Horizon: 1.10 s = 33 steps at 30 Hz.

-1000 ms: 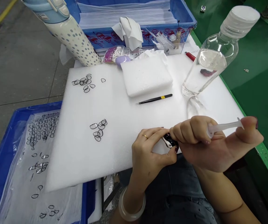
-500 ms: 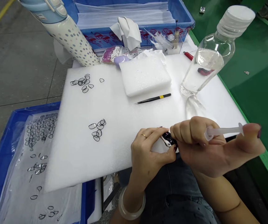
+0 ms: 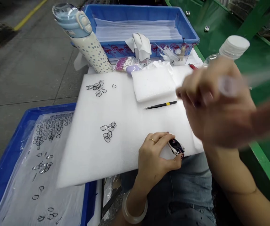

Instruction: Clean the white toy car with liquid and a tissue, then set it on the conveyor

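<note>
Watching the head view, I have my left hand pinching the toy car at the foam sheet's near edge, my right hand clasping a blurred syringe apart from it. I judge this a steadying step; any next move calls for a firm pinch.

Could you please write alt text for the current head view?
The left hand pinches a small car-shaped piece; the blurred right hand holds a syringe-like tool. Tweezers and black rings lie on white foam, a blue bin behind.
</note>
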Each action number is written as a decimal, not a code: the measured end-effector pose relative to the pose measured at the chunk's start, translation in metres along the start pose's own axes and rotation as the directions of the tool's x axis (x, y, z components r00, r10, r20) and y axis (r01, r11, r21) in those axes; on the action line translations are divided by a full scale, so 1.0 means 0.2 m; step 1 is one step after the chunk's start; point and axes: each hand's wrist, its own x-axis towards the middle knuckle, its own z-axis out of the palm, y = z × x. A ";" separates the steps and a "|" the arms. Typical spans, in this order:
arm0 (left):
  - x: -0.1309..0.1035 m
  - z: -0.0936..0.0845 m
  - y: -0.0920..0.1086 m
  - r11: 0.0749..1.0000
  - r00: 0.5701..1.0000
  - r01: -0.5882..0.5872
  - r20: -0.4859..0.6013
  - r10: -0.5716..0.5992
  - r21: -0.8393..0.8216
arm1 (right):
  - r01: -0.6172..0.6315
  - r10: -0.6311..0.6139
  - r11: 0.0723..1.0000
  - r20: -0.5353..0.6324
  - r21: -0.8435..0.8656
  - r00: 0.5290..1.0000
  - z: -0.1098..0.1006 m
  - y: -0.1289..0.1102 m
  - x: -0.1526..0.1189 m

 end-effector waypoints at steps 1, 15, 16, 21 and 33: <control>-0.01 0.00 0.00 1.000 1.000 -0.010 0.018 0.010 0.012 | 0.024 -0.024 0.999 -0.013 -0.026 1.000 0.01 0.06 0.09; -0.05 0.00 -0.07 0.976 0.988 -0.155 0.051 0.149 0.151 | -0.309 -0.003 0.209 -0.317 -0.928 0.948 -0.53 0.07 -0.22; -0.05 0.00 -0.07 0.976 0.987 -0.160 0.055 0.153 0.149 | -0.338 0.021 0.082 -0.338 -0.937 0.941 -0.56 0.11 -0.24; -0.05 -0.01 -0.05 0.982 0.989 -0.134 0.074 0.125 0.133 | -0.270 -0.015 0.058 -0.272 -0.961 0.962 -0.59 0.22 -0.27; -0.04 0.00 -0.04 0.985 0.992 -0.111 0.066 0.103 0.131 | -0.462 0.083 0.153 -0.454 -0.874 0.887 -0.67 0.18 -0.30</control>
